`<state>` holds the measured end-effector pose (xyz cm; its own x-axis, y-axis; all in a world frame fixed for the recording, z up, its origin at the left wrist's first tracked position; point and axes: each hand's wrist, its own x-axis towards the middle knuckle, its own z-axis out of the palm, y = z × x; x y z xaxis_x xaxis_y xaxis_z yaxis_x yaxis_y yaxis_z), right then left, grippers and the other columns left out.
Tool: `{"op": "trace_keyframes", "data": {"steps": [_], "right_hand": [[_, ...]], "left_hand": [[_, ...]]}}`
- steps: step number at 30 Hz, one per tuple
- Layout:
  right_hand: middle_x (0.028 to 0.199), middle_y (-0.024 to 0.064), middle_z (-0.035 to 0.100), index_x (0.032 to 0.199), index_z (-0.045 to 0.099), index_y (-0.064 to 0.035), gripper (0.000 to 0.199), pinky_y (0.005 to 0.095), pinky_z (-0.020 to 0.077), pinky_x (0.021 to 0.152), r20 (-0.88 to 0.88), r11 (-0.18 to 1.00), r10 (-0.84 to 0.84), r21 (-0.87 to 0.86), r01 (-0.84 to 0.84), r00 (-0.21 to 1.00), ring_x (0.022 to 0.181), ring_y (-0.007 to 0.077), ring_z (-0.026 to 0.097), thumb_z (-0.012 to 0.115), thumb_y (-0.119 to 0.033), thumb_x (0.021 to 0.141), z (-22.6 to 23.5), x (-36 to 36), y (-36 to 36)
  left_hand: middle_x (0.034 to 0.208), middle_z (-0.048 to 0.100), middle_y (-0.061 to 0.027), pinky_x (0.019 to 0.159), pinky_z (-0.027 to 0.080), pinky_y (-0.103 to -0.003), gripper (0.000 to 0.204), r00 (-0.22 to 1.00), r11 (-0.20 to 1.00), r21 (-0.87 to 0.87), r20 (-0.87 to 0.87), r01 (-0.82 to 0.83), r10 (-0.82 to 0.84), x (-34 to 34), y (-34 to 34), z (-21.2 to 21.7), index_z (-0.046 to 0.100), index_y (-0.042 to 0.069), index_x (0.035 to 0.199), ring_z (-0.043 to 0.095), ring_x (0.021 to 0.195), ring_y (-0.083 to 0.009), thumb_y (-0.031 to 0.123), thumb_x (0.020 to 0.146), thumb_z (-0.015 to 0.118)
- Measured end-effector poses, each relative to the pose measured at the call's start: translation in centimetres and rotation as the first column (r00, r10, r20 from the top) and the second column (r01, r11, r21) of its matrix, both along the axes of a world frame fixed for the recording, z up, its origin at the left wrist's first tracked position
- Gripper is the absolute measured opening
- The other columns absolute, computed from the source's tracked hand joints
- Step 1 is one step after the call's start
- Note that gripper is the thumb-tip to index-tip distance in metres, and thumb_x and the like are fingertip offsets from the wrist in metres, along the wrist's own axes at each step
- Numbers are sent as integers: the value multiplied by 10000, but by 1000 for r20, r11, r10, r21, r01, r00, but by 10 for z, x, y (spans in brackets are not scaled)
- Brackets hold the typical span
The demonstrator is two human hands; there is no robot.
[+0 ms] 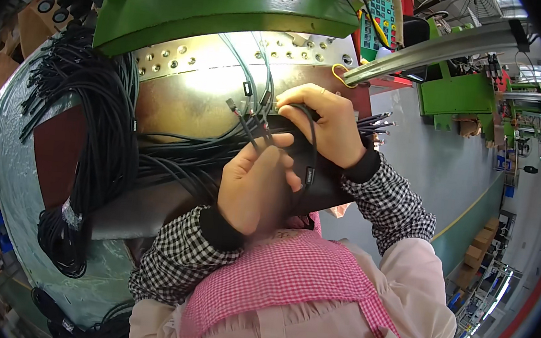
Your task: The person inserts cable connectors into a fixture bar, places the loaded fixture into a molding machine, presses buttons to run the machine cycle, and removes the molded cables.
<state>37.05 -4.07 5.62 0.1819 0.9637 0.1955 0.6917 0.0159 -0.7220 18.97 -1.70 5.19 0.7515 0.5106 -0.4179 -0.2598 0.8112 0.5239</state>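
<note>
My left hand is closed on black cables, whose stripped or connector-tipped ends stick up past the fingers. To its right, my right hand is curled with thumb and index finger pinched on a thin black cable. That cable loops down past the palm and bears a small dark tag. Beyond the hands, two more tagged cables run up under the green machine. A spread of loose black cables lies beneath and left of my left hand, and several cable ends poke out right of my right wrist.
A thick bundle of black cables hangs over the left of the table. The green machine overhangs the back, above a metal plate with holes. A metal rail slants off at right. A button panel stands behind.
</note>
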Motion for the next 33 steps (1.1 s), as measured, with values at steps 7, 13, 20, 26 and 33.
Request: {"op": "trace_keyframes", "data": {"steps": [7,13,20,26,33], "right_hand": [[773,61,624,846,641,-98,88,345,483,608,219,984,-32,178,-7,975,678,255,606,693,-122,779,-10,-7,1],[855,25,626,860,622,-105,117,352,452,655,305,959,-18,275,-70,952,769,246,584,673,-111,755,-23,-14,2],[958,35,615,1004,629,-74,306,337,521,736,544,898,132,289,-333,829,896,234,612,606,-116,702,29,-6,-1],[795,58,632,893,634,-77,165,332,504,661,271,963,-47,269,-29,961,778,239,621,688,-56,738,2,1,-6],[833,51,639,899,597,-82,151,361,496,674,263,980,-59,200,5,963,772,265,620,675,-56,773,-10,-3,-10]], "left_hand": [[850,607,-71,714,536,-351,187,1000,996,-84,12,18,-18,-1,2,-4,570,0,1062,609,731,-164,151,974,503],[817,629,-67,643,528,-321,127,1000,999,-38,-2,-25,25,2,3,-4,583,32,1002,610,672,-162,144,943,568],[833,624,-73,616,532,-310,132,999,999,34,-33,-7,8,-1,11,0,580,34,994,606,655,-164,157,948,563],[974,600,-68,789,544,-368,165,996,996,27,28,-89,88,2,4,3,559,53,1054,620,881,-175,189,987,492],[898,584,-78,759,546,-382,249,988,989,-151,153,-8,31,-6,10,1,545,19,1052,607,809,-185,234,988,435]]}}
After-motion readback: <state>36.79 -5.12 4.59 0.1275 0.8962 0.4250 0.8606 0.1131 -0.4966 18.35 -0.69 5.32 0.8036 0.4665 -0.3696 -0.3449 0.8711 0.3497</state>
